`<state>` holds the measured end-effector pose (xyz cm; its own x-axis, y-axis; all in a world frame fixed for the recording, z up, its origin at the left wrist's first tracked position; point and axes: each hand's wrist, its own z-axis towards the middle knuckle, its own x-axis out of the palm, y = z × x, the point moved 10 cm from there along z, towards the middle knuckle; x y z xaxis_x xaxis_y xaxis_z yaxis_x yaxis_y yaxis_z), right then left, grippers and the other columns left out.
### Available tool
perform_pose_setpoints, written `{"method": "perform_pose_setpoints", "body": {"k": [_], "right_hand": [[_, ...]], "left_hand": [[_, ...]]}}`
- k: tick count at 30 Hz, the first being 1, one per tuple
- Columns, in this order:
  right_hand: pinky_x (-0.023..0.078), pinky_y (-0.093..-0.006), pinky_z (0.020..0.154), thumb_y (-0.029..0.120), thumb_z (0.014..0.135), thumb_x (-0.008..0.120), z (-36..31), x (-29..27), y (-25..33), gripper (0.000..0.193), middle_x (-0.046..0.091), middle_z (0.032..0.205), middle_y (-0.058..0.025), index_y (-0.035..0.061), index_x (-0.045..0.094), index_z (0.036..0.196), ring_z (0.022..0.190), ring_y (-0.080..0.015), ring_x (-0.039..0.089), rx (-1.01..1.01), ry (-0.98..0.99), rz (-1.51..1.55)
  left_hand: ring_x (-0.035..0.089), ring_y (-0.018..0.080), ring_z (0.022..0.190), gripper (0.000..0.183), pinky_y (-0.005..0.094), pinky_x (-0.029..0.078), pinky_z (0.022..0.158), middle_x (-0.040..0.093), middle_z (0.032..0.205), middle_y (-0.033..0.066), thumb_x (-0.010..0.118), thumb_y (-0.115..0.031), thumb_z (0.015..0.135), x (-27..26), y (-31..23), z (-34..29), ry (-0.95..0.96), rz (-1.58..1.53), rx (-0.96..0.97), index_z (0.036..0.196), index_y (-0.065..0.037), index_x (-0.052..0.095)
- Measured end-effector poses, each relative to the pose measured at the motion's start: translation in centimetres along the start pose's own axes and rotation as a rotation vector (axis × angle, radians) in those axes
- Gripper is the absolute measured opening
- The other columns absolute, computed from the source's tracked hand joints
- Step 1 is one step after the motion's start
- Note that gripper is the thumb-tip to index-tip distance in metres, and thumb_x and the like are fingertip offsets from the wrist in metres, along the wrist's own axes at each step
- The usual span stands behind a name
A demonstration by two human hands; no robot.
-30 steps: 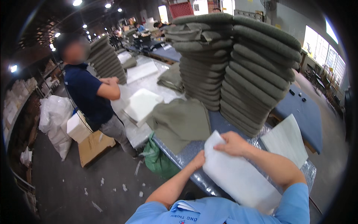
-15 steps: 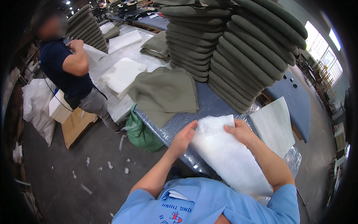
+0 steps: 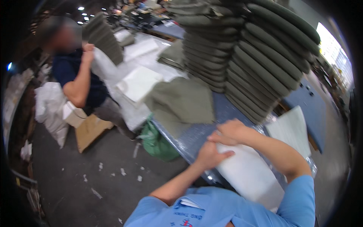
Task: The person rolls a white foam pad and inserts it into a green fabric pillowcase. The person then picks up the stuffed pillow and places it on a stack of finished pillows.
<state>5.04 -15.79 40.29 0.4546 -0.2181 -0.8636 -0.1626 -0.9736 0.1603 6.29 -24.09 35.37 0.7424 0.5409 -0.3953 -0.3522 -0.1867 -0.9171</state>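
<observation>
Green-grey cloth (image 3: 185,100): lies on the blue table (image 3: 196,140), left and far of both hands.
Left hand (image 3: 212,154): thumb over the white padding sheet (image 3: 252,174); fingers meet the right hand (image 3: 231,132); blurred, cannot tell whether they grip.
Right hand: curled closed on the sheet's far end.
White padding sheet: slants near and right, toward the blue shirt (image 3: 221,202).
Handling: judged best with a light, even hold on both edges, avoiding crushing.
Markings: shirt bears dark lettering, red emblem; none transcribed.
</observation>
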Motion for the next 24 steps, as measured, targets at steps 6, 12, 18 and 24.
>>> {"method": "perform_pose_setpoints", "body": {"k": [6,12,18,24], "right_hand": [[0.055,-0.0511,0.095,0.045,0.097,0.069,-1.2,1.1,-1.9,0.047,0.075,0.113,-0.0267,0.0029,0.077,0.116,0.109,-0.0444,0.071,-0.057,-0.056,0.261],[0.056,-0.0489,0.088,0.031,0.094,0.075,-1.3,1.4,-5.1,0.033,0.077,0.103,-0.0251,0.0017,0.078,0.109,0.099,-0.0425,0.073,0.062,-0.298,0.408],[0.056,-0.0470,0.080,0.031,0.092,0.078,0.2,5.9,-9.9,0.031,0.076,0.092,-0.0252,0.0015,0.079,0.100,0.088,-0.0390,0.075,0.226,-0.390,0.634],[0.056,-0.0488,0.079,0.030,0.092,0.076,-0.9,2.9,-8.5,0.029,0.075,0.086,-0.0238,0.0009,0.079,0.095,0.086,-0.0413,0.074,0.115,-0.551,0.525]], "left_hand": [[0.062,0.0485,0.128,0.134,0.0504,0.048,0.111,0.062,0.138,0.0343,0.088,-0.058,0.078,0.4,2.0,-0.7,-0.006,-0.004,-0.117,0.166,0.007,0.010],[0.063,0.0490,0.126,0.135,0.0502,0.049,0.110,0.064,0.133,0.0350,0.085,-0.063,0.078,0.4,1.5,-0.6,0.017,0.065,-0.090,0.167,0.007,0.010],[0.065,0.0477,0.125,0.135,0.0479,0.051,0.107,0.065,0.130,0.0336,0.086,-0.065,0.078,1.1,1.7,0.3,0.043,0.185,-0.114,0.167,0.006,0.012],[0.062,0.0486,0.128,0.136,0.0501,0.049,0.108,0.063,0.134,0.0350,0.082,-0.070,0.078,1.2,2.0,0.5,0.055,0.232,-0.125,0.167,0.006,0.011]]}}
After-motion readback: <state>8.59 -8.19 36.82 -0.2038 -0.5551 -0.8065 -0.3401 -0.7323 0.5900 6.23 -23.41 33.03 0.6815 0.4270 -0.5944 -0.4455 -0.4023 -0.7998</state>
